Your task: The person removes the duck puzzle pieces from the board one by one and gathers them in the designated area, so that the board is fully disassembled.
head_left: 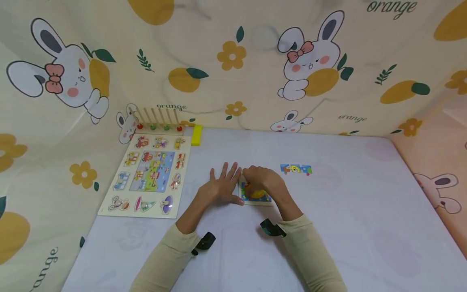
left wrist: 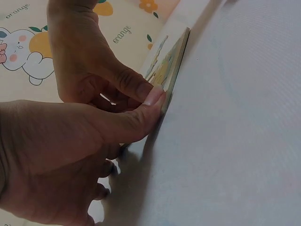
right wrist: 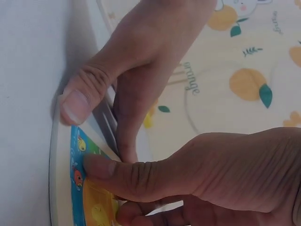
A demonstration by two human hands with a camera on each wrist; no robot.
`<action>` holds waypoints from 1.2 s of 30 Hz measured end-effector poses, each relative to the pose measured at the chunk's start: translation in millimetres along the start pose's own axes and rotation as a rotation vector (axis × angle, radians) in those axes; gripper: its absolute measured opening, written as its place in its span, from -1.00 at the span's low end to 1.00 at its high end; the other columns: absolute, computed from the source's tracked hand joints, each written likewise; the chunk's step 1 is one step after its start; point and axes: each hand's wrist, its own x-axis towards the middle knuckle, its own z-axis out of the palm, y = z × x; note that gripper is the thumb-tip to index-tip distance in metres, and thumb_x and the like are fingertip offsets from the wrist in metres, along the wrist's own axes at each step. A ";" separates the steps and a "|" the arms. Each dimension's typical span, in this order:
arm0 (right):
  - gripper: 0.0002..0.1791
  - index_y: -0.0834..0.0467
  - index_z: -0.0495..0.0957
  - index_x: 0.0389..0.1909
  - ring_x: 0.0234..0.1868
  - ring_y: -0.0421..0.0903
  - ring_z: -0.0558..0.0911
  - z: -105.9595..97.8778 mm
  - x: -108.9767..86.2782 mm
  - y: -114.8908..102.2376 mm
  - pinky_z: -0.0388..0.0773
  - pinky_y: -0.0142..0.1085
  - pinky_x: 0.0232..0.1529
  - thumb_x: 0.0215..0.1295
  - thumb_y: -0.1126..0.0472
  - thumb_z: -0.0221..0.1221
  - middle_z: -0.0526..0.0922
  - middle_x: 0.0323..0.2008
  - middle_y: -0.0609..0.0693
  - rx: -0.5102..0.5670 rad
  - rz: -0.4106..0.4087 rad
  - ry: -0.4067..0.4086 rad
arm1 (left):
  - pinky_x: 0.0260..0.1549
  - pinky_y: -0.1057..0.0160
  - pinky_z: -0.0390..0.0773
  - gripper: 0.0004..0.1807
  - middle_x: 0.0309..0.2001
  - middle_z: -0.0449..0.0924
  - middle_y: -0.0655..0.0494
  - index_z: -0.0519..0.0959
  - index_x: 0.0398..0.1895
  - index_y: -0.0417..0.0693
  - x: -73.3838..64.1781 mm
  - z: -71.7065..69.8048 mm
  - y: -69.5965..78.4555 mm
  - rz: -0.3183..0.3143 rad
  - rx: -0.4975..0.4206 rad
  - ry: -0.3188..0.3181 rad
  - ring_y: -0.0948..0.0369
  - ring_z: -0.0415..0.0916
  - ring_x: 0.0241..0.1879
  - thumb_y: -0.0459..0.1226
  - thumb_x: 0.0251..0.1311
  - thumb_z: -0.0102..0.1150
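Note:
A small wooden puzzle board [head_left: 258,204] with a blue border and a yellow figure lies in front of me. My left hand [head_left: 221,188] rests beside it, fingers spread flat, its thumb on the board's near left corner. Curled over the board is my right hand [head_left: 266,178], covering its upper part. In the right wrist view, the right thumb [right wrist: 101,168] is on a puzzle piece [right wrist: 78,175] with a small red fish, its other fingers bent beyond. How much of that piece the fingers grip is partly hidden. To the right lies a strip of puzzle pieces [head_left: 296,168].
On the left is a large peg puzzle board [head_left: 182,178] with vehicle pictures. Behind it stands a wooden rack [head_left: 160,130] with upright rods and coloured beads, next to a yellow block [head_left: 196,135]. Printed cloth [head_left: 255,81] hangs around the white table [head_left: 346,227].

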 end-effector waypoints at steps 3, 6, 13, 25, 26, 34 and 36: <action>-0.59 0.20 0.55 -0.08 -0.19 -0.07 0.68 1.1 1.7 1.6 0.70 -0.18 0.00 0.23 0.09 0.50 0.69 -0.21 0.04 -0.008 -0.007 -0.002 | 0.59 -0.43 -0.16 0.21 0.75 -0.45 0.02 -0.21 0.74 0.00 0.1 0.2 0.1 0.000 0.005 -0.001 -0.11 -0.48 0.74 0.27 0.29 0.26; -0.59 0.19 0.53 -0.10 -0.23 -0.09 0.67 -0.5 -0.1 2.6 0.69 -0.22 -0.06 0.23 0.10 0.51 0.66 -0.23 0.02 -0.004 -0.011 -0.004 | 0.59 -0.42 -0.18 0.21 0.75 -0.47 0.03 -0.23 0.74 0.02 0.8 0.6 0.0 -0.001 0.003 -0.007 -0.10 -0.50 0.73 0.27 0.29 0.26; -0.60 0.18 0.51 -0.08 -0.20 -0.06 0.65 -0.1 -1.2 4.3 0.67 -0.16 -0.01 0.24 0.13 0.49 0.65 -0.23 0.02 0.028 -0.021 0.010 | 0.57 -0.47 -0.17 0.25 0.75 -0.48 0.02 -0.22 0.74 0.02 15.5 12.0 -6.4 0.002 0.004 0.004 -0.13 -0.49 0.73 0.30 0.24 0.29; -0.65 0.21 0.59 -0.03 -0.18 -0.05 0.69 1.3 0.2 3.6 0.71 -0.14 0.00 0.26 0.19 0.47 0.71 -0.22 0.04 0.025 -0.052 0.030 | 0.56 -0.48 -0.23 0.25 0.74 -0.52 0.01 -0.24 0.73 -0.02 20.5 16.0 -9.6 0.014 -0.009 -0.002 -0.15 -0.54 0.72 0.28 0.27 0.27; -0.64 0.21 0.59 -0.02 -0.18 -0.05 0.69 1.2 0.0 3.9 0.70 -0.13 0.00 0.26 0.19 0.47 0.71 -0.22 0.04 0.028 -0.052 0.030 | 0.56 -0.48 -0.24 0.24 0.74 -0.52 0.02 -0.24 0.73 -0.01 18.6 14.3 -8.7 0.014 -0.011 -0.002 -0.14 -0.54 0.72 0.28 0.27 0.27; -0.75 0.20 0.59 -0.01 -0.23 -0.08 0.64 -1.5 -1.2 9.0 0.69 -0.17 0.00 0.38 0.22 0.36 0.67 -0.27 0.03 0.035 -0.112 0.040 | 0.59 -0.44 -0.19 0.22 0.75 -0.47 0.01 -0.19 0.73 -0.02 4.9 1.7 -2.1 0.008 0.004 0.000 -0.12 -0.48 0.73 0.27 0.27 0.29; -0.83 0.18 0.57 -0.13 -0.26 -0.11 0.60 -3.0 -2.2 10.9 0.63 -0.24 -0.06 0.39 0.23 0.35 0.62 -0.33 -0.01 0.054 -0.145 0.039 | 0.59 -0.43 -0.18 0.22 0.75 -0.47 0.01 -0.20 0.73 -0.02 4.8 2.1 -2.0 0.009 -0.008 0.001 -0.12 -0.49 0.73 0.28 0.28 0.27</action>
